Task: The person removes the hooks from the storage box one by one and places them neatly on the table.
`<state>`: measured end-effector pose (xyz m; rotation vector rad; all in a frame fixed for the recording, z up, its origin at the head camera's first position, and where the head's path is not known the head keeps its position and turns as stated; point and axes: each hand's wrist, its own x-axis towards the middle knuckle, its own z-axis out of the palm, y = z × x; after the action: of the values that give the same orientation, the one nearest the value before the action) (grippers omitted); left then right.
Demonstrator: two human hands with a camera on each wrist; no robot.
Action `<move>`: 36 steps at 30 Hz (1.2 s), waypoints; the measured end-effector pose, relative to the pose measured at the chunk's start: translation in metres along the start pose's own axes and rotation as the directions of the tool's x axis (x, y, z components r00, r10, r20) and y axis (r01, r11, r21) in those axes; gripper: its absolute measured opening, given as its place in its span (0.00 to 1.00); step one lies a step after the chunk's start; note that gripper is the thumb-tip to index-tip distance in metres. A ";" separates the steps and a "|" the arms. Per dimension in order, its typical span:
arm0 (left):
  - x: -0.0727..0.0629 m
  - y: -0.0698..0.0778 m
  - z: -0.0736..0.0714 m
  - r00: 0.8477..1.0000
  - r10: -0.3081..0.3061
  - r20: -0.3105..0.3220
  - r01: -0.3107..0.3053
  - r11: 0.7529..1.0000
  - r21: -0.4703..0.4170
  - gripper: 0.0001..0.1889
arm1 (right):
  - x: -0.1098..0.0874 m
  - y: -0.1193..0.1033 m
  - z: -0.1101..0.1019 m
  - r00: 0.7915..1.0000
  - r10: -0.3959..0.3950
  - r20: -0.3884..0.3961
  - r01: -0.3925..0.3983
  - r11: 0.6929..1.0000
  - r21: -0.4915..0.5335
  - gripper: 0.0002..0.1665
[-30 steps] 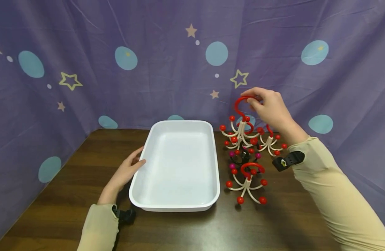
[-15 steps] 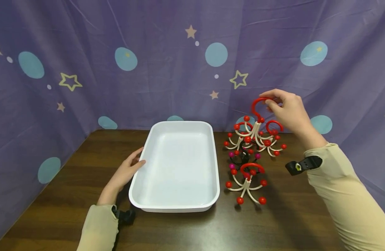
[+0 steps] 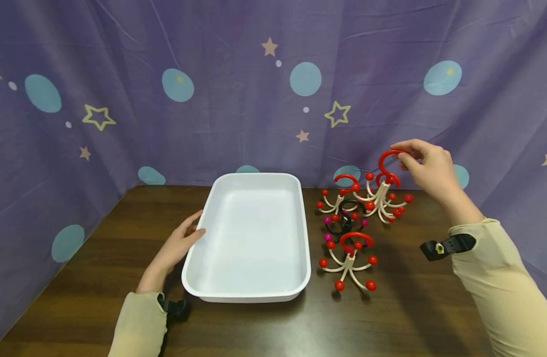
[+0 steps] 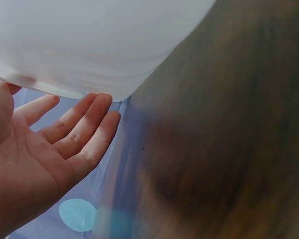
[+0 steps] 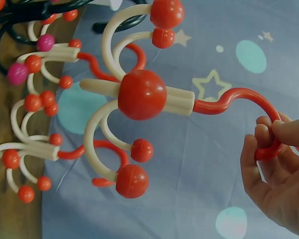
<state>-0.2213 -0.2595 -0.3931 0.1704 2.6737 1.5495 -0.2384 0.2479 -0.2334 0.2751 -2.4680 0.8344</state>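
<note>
My right hand (image 3: 429, 168) pinches the red hook of a cream spider-shaped hanger (image 3: 383, 191) between thumb and fingers. Its several curved arms end in red balls. The hanger (image 5: 177, 101) hangs in the air, overlapping a similar one behind it, whose red hook shows. Nearby stand a front hanger (image 3: 348, 263), a back hanger (image 3: 339, 202), both cream and red, and a black hanger (image 3: 346, 224) with magenta balls. My left hand (image 3: 175, 245) rests at the left rim of a white tray (image 3: 306, 248). In the left wrist view its fingers (image 4: 84, 127) are loosely extended, with fingertips near the tray's edge.
The tray stands on a dark wooden table (image 3: 264, 329), left of the hangers. Behind the table's back edge hangs a purple curtain (image 3: 238, 124) with stars and pale blue ovals. A black strap camera (image 3: 447, 246) sits on the right wrist.
My right hand has moved to the right and slightly down, carrying the held hanger from above the back hanger to in front of the right one. My left hand has stayed at the tray.
</note>
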 end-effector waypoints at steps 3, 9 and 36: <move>0.000 -0.001 0.000 1.000 -0.006 -0.004 0.006 1.000 0.001 0.30 | -0.004 0.008 -0.001 1.000 0.002 0.008 -0.001 1.000 -0.013 0.14; 0.000 -0.001 0.000 1.000 -0.005 -0.001 0.005 1.000 0.004 0.31 | -0.014 0.021 0.000 0.999 0.002 0.034 -0.001 1.000 -0.025 0.13; 0.002 -0.003 0.001 1.000 -0.013 -0.011 0.013 1.000 0.015 0.30 | -0.043 0.069 0.027 0.998 0.002 0.057 0.002 0.998 -0.064 0.11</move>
<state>-0.2235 -0.2598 -0.3963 0.1456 2.6897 1.5323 -0.2365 0.2875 -0.3098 0.2791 -2.5425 0.7551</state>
